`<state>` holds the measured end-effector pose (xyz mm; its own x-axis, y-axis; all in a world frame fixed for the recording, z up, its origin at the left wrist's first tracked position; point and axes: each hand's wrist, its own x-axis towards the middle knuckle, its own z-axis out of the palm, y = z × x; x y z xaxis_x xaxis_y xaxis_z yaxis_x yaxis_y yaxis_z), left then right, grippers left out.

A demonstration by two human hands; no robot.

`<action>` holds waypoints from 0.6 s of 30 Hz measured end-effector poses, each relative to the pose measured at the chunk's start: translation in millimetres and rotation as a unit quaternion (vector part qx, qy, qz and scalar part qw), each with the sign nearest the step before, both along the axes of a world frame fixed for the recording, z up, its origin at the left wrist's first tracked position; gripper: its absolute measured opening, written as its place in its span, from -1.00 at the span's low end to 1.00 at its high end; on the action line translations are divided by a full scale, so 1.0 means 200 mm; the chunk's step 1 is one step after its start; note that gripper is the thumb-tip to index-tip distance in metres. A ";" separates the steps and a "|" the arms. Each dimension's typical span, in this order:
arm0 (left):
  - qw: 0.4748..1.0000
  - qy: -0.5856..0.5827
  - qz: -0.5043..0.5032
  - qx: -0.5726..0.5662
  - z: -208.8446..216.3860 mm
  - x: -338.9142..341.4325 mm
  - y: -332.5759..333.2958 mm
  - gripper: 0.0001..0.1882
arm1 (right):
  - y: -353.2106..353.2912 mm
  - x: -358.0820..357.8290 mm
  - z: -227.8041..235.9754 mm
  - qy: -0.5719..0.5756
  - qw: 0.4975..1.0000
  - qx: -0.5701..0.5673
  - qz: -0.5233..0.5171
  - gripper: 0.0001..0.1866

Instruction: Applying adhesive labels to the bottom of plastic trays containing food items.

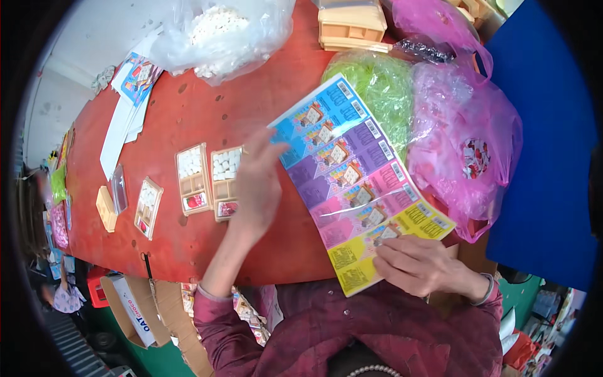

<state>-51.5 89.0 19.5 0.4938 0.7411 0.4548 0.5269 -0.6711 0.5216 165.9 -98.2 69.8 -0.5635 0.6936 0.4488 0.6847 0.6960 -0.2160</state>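
Note:
A long printed card sheet point(352, 173) with blue, purple, pink and yellow bands lies slanted across the red table point(207, 113). My left hand point(256, 182) grips its left edge near the blue and purple bands, fingers curled on it. My right hand point(418, 264) pinches the yellow end close to my body. Just left of my left hand sit two small tan compartment trays point(225, 182) filled with white pieces and a pink item.
More tan trays point(148, 207) and a clear lid lie further left. A clear bag of white pieces point(220, 34), a green bag point(377, 85), a pink bag point(465, 144), stacked tan trays point(352, 25) and printed cards point(135, 78) ring the table. Cardboard boxes point(135, 308) stand below its edge.

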 end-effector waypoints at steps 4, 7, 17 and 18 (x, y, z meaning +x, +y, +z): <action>0.988 -0.014 -0.096 -0.122 -0.09 0.07 -0.25 -0.69 | -0.01 -0.08 -0.07 0.033 0.999 -0.014 0.034 -0.75; 0.969 0.003 -0.180 -0.167 -0.17 0.07 -0.32 -0.69 | 0.02 -0.10 -0.02 0.031 0.997 -0.043 0.057 -0.77; 0.725 -0.257 -0.197 -0.608 -0.20 -0.17 -0.38 -0.57 | 0.56 -0.15 0.18 0.047 0.998 -0.022 0.047 -0.74; 0.693 -0.370 -0.130 -0.605 -0.23 -0.17 -0.41 -0.55 | 0.66 -0.17 0.14 0.043 0.997 -0.018 0.053 -0.78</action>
